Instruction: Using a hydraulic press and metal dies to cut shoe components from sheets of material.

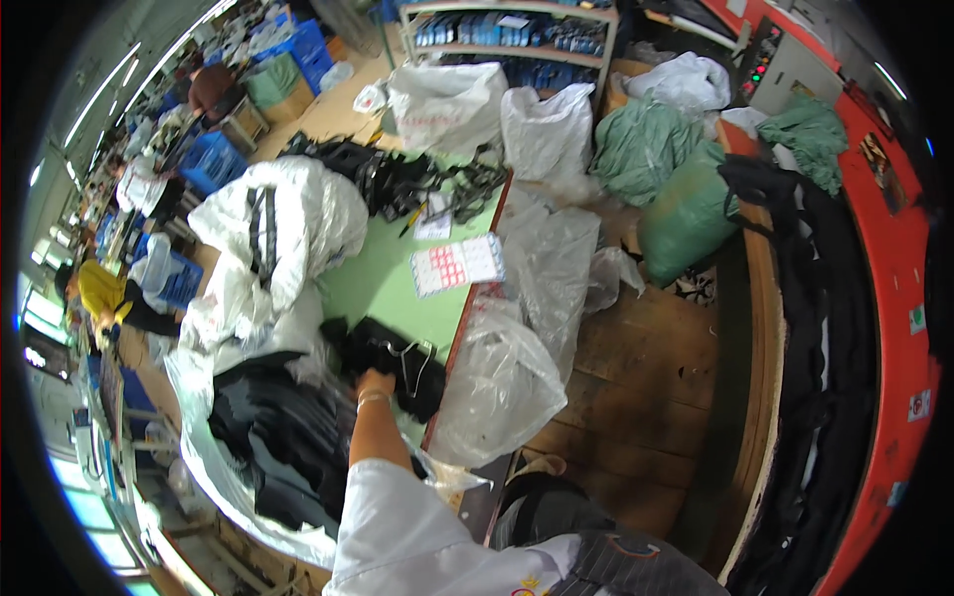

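My left hand [374, 385], bare and with a band at the wrist, reaches over the near end of the green-topped table [368, 288]. Its fingers close on the edge of a black fabric bundle [409, 382], partly hidden by the fabric. A thin pale wire or cord [419, 360] lies across that bundle. Beside my forearm, a large heap of black fabric [278, 437] fills an open clear plastic bag [199, 437]. Farther up the table lie a printed card with red squares [457, 265], a yellow pen [409, 221] and tangled black straps [397, 184]. My right hand is out of view.
White sacks [288, 219] crowd the table's left side. Clear plastic sheeting [507, 387] hangs over its right edge. Green sacks [686, 214] stand beyond the wooden floor [636, 397]. Long black material [815, 397] runs along the right. Other people [109, 293] work at the far left.
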Demonstrator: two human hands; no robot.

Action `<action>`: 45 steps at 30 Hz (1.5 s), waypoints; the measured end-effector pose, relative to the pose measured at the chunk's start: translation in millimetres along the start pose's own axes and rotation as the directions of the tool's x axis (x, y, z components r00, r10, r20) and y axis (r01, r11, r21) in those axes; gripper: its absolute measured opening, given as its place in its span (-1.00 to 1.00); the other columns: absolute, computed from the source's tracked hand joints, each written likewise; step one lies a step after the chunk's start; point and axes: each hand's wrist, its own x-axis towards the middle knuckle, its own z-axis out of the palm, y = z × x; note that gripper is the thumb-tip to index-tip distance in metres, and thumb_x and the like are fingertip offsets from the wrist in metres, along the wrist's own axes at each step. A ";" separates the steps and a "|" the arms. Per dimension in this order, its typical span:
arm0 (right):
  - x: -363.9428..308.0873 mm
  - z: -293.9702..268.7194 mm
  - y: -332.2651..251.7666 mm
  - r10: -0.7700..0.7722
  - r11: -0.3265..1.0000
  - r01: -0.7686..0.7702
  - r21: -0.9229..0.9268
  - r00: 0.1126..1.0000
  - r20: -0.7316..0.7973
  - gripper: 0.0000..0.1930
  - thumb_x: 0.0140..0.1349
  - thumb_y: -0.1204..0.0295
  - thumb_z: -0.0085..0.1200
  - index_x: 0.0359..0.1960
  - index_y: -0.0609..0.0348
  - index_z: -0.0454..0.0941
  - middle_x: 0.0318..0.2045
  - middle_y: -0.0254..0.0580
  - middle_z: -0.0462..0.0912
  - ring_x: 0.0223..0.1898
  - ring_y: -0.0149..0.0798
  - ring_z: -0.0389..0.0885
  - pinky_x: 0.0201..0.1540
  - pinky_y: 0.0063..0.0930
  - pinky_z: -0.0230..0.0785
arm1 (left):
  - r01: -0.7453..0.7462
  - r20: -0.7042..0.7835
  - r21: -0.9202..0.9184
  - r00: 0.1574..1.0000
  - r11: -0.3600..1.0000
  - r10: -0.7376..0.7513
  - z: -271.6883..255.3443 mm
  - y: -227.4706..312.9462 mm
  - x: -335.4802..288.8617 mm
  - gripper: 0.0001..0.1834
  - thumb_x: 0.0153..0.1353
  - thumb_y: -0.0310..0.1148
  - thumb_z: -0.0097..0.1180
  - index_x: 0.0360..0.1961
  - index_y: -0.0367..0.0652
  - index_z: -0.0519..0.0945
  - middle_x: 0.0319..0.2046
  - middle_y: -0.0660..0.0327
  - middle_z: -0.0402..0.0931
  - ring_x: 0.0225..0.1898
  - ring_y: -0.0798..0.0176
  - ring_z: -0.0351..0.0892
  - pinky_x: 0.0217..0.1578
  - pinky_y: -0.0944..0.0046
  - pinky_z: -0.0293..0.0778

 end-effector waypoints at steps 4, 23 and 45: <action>10.3 -1.8 -23.7 -0.025 0.999 0.024 -0.044 0.999 -0.033 -0.61 0.14 0.22 0.13 -0.12 0.28 0.59 -0.25 0.05 0.68 -0.24 -0.01 0.65 -0.18 -0.20 0.50 | 0.051 -0.222 0.122 0.975 0.991 -0.023 11.6 -19.9 10.3 -0.51 0.30 -0.07 -0.12 -0.02 -0.23 0.62 0.07 -0.03 0.53 0.28 -0.06 0.32 0.29 -0.01 0.17; -300.3 119.6 42.9 0.897 0.044 -0.997 0.065 0.068 0.436 -0.60 0.19 0.11 0.16 -0.07 0.13 0.60 -0.09 0.01 0.64 0.03 0.00 0.58 0.06 -0.13 0.41 | -0.716 0.054 0.365 0.654 0.595 0.754 123.0 309.4 -20.8 -0.62 0.24 -0.29 0.07 0.06 -0.17 0.54 -0.02 0.00 0.58 -0.05 0.02 0.63 -0.11 0.07 0.55; -255.6 129.6 143.3 0.930 0.160 -0.575 0.802 0.361 0.073 -0.48 0.13 0.21 0.20 0.14 0.05 0.44 0.11 0.06 0.43 0.18 0.08 0.35 0.24 -0.19 0.23 | -0.801 -0.114 -0.328 -0.493 -0.501 0.863 225.5 427.4 -646.8 -0.66 0.25 -0.47 0.06 0.06 -0.28 0.54 0.00 0.04 0.51 0.05 0.12 0.49 0.08 0.19 0.39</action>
